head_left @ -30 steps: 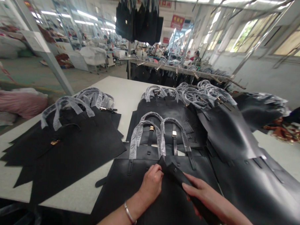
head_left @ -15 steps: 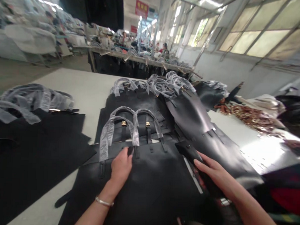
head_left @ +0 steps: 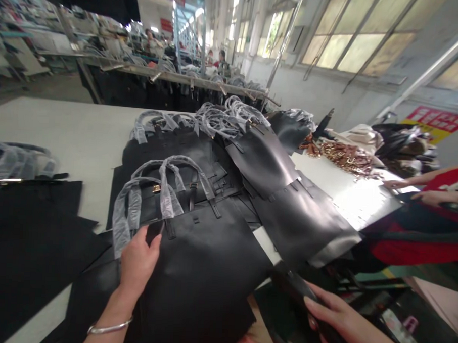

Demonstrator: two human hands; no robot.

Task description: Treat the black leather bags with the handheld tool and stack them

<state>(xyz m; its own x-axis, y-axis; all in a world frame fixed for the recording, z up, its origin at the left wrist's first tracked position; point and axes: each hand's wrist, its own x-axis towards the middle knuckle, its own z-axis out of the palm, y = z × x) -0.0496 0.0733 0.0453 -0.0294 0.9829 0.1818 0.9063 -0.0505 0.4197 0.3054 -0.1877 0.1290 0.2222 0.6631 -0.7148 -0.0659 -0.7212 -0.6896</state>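
Note:
Near the middle lies a black leather bag panel (head_left: 206, 241) with plastic-wrapped handles (head_left: 167, 189) at its top edge. My left hand (head_left: 140, 256), with a silver bangle at the wrist, is closed on a small black strap at that edge. At the lower right my right hand (head_left: 331, 312) grips a long black tool (head_left: 295, 290), whose far end is beside the panel's right corner. What the tool is, I cannot make out. Gold and dark buckles show behind the handles.
Black bag pieces (head_left: 32, 233) with wrapped handles lie at the left. More bag pieces (head_left: 267, 163) are piled behind and to the right on the white table (head_left: 64, 119). Beyond them are brown straps (head_left: 351, 159). Another person's arms (head_left: 425, 185) reach in at the right edge.
The view has turned to the right. The black tool in my right hand has moved off the panel, down and away from its right edge. My left hand still holds the strap.

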